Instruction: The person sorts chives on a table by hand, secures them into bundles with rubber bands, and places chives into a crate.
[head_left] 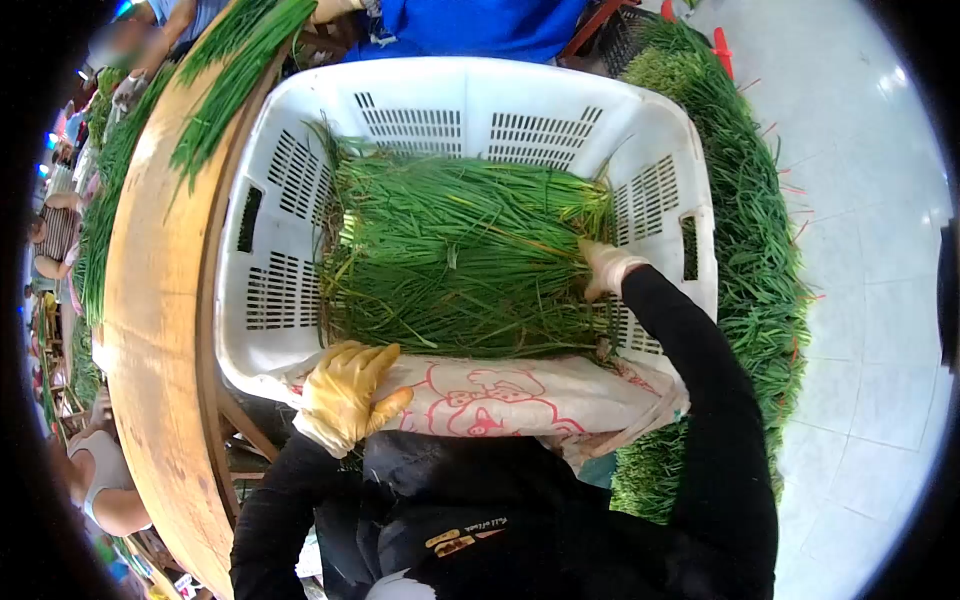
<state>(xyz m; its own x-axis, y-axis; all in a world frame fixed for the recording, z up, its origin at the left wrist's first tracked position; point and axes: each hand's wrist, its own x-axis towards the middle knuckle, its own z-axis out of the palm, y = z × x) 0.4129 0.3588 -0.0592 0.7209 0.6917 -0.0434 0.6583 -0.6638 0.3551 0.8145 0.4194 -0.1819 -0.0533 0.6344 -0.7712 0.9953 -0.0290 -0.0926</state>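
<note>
Long green garlic chives lie in layers inside a large white plastic crate in front of me. My right hand, in a pale glove, reaches into the crate and touches the chive ends at its right side. Its thumb and fingers are spread, though the tips are partly hidden in the leaves. My left hand, in a yellowish glove, rests over the crate's near left corner, fingers stretched out and thumb apart. Beside it, a whitish sack with red printing drapes along the near rim.
A curved wooden table runs along the left, with loose chives at its far end. Tied bundles of greens stand on the tiled floor at right. People are at the far left; blue cloth lies beyond the crate.
</note>
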